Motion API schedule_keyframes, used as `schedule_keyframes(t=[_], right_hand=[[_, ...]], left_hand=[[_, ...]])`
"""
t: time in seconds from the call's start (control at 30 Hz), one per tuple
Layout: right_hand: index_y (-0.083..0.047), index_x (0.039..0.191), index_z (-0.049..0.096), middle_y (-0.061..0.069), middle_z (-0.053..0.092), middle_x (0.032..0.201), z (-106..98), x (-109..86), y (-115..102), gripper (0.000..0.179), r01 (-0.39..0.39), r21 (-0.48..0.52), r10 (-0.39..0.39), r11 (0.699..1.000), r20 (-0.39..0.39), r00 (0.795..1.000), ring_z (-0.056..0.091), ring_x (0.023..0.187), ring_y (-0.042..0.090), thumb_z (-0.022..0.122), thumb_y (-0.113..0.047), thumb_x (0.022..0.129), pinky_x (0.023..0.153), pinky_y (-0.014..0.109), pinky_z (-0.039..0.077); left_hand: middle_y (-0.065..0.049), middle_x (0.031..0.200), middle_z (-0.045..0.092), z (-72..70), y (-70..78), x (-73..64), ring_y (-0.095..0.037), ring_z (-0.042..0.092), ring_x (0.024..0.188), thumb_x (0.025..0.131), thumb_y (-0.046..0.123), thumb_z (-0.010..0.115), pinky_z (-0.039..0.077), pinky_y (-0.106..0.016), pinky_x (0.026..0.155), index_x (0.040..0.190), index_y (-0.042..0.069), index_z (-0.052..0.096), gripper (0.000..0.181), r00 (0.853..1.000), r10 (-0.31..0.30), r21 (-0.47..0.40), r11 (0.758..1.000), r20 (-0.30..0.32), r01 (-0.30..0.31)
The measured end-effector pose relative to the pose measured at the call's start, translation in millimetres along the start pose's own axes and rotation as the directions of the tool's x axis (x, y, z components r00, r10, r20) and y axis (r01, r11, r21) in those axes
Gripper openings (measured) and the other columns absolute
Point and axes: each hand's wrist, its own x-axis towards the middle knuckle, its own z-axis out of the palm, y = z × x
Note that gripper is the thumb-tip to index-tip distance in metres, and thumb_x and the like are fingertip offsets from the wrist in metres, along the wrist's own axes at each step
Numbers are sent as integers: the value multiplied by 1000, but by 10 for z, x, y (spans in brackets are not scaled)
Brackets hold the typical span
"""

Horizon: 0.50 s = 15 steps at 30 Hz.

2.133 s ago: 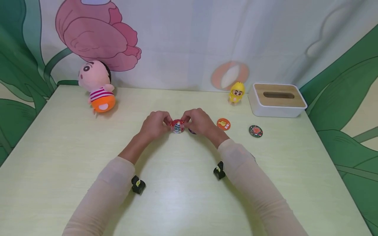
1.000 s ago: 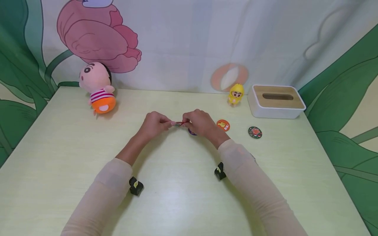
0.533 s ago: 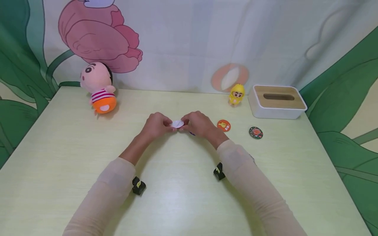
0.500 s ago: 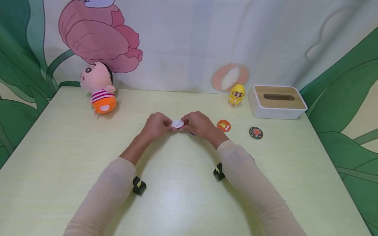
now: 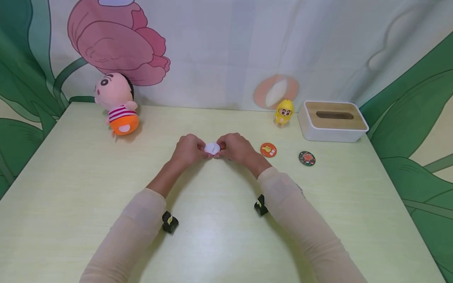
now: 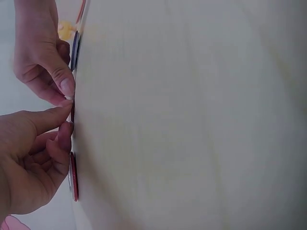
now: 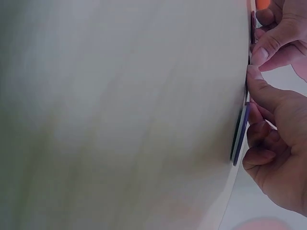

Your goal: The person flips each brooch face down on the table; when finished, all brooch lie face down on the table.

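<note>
In the head view, a small round disc [image 5: 212, 148] shows its plain white side, crossed by a thin line. My left hand [image 5: 188, 151] pinches its left edge between thumb and fingers, and my right hand [image 5: 236, 148] pinches the right edge. Both wrist views show the thumb tips close together at the disc, right at the tabletop. Beside my right hand lies a purple-edged disc [image 7: 242, 134], nearly hidden in the head view. A red-edged disc [image 6: 74, 177] lies by my left hand, hidden from above.
To the right lie an orange disc [image 5: 268, 149] with a thumbs-up print and a dark disc [image 5: 306, 158]. Along the back stand a plush doll [image 5: 118, 104], a yellow figurine [image 5: 284, 113] and a white tissue box [image 5: 332, 133] with a wooden lid.
The held disc has turned over: its red printed face was up, then it stood edge-on, and now its white side faces up. Both hands have stayed in nearly the same place.
</note>
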Motion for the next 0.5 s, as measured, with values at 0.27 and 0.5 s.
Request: schedule_keyframes(t=[0.27, 0.5], right_hand=[[-6, 120, 73, 7, 73, 105, 6, 12, -15, 35, -19, -16, 18, 1000, -14, 1000, 58, 93, 21, 79, -23, 90, 84, 30, 49], [-7, 128, 69, 8, 74, 111, -29, -9, 4, 38, -7, -19, 8, 1000, 20, 1000, 62, 98, 22, 73, -25, 95, 91, 35, 52]], left_hand=[[-14, 95, 78, -10, 30, -16, -18, 62, 82, 82, 18, 84, 44, -22, 66, 107, -1, 78, 32, 999, -42, -29, 999, 17, 43], [-15, 88, 79, -20, 10, -40, -12, 66, 64, 88, 16, 77, 44, -20, 60, 115, -3, 74, 33, 998, -46, -78, 996, 43, 49]])
